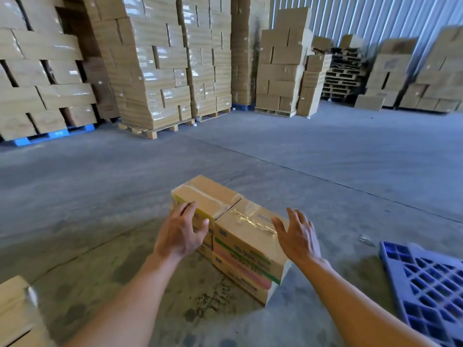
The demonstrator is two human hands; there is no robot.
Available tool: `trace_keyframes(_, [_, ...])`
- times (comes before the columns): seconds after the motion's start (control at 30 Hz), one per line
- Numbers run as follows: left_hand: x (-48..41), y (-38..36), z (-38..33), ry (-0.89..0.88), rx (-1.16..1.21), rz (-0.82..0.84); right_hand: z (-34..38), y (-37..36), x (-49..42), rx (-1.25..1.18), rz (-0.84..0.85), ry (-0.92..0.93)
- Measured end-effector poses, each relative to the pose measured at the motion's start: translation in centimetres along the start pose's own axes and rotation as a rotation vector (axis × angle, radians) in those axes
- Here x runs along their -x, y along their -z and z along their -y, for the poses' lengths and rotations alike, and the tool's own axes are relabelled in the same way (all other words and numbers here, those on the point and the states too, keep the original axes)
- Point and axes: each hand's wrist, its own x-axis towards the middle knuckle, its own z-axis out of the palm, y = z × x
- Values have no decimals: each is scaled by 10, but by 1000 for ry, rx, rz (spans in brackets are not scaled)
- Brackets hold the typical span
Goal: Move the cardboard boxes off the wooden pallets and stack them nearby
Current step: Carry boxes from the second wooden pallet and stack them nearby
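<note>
Two short stacks of taped cardboard boxes stand side by side on the concrete floor in front of me. The left stack's top box (208, 194) has a yellow band on its side. The right stack's top box (248, 234) carries a green band and sits on a box with a pink band (240, 271). My left hand (181, 232) hovers with spread, relaxed fingers at the near corner of the left top box, holding nothing. My right hand (297, 235) is open, palm toward the right top box's right side, fingers straight.
A blue plastic pallet (426, 284) lies at the right. A cardboard box corner (15, 309) shows at the bottom left. Tall wrapped box loads on wooden pallets (150, 131) and a blue pallet (50, 135) line the back, with empty wooden pallets (343, 78) stacked by the corrugated wall.
</note>
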Motion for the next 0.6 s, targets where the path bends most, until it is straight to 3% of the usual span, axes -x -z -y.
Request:
trace_keyframes(0.23, [-121, -120, 49, -66, 117, 160, -39, -81, -95, 19, 11, -215])
trace_keyframes(0.6, [-260, -322, 186, -104, 149, 567, -73, -269, -185, 4, 78, -792])
